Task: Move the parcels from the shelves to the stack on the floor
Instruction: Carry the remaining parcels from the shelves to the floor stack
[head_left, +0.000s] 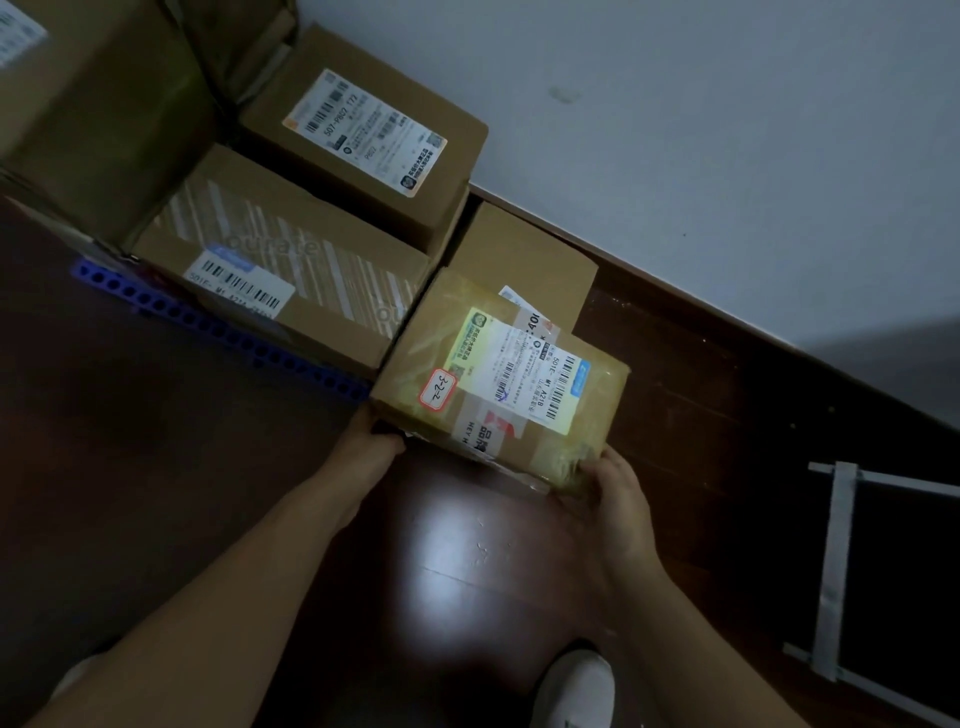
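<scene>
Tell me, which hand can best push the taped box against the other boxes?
Probably the right hand: it holds the outer near corner of the taped parcel, away from the striped-tape box. The left hand sits on the stack side.

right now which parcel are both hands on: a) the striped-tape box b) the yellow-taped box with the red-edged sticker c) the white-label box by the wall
b: the left hand and the right hand hold the two near corners of the yellow-taped box.
</scene>
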